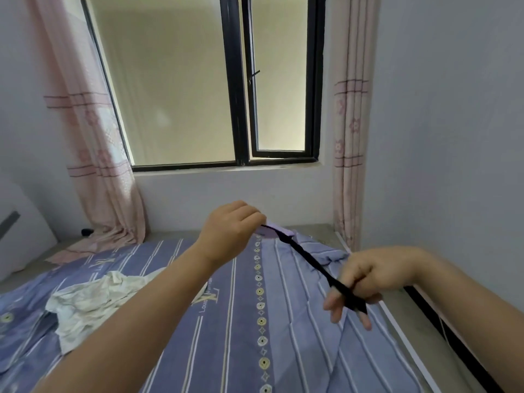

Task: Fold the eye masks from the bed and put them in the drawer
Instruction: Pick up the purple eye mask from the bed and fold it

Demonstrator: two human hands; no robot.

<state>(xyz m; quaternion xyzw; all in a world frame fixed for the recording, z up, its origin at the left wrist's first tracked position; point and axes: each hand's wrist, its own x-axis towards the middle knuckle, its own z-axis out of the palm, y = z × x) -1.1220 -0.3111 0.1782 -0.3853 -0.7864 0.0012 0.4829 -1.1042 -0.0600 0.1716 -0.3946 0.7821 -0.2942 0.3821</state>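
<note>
Black elastic strap (309, 259) of a lilac fabric eye mask (276, 231) is stretching above the striped blue bedsheet (283, 321), left hand (231, 232) and right hand (365, 279) both pinching it; overstretched, it could snap free.

A window (226, 80) with a black frame fills the middle of the far wall (439, 123), its glass pale and cloudy, and its right pane is slightly ajar. Pink curtains hang at both sides: the left curtain (93, 154) slants down and bunches on the ledge, and the right curtain (350, 137) hangs straight in the corner. Below lies a blue-purple striped sheet (241, 321) with a row of round flower motifs down its middle and printed lettering. A crumpled white cloth (90, 302) rests on the sheet at the left. A white panel (19, 231) leans against the left wall.
</note>
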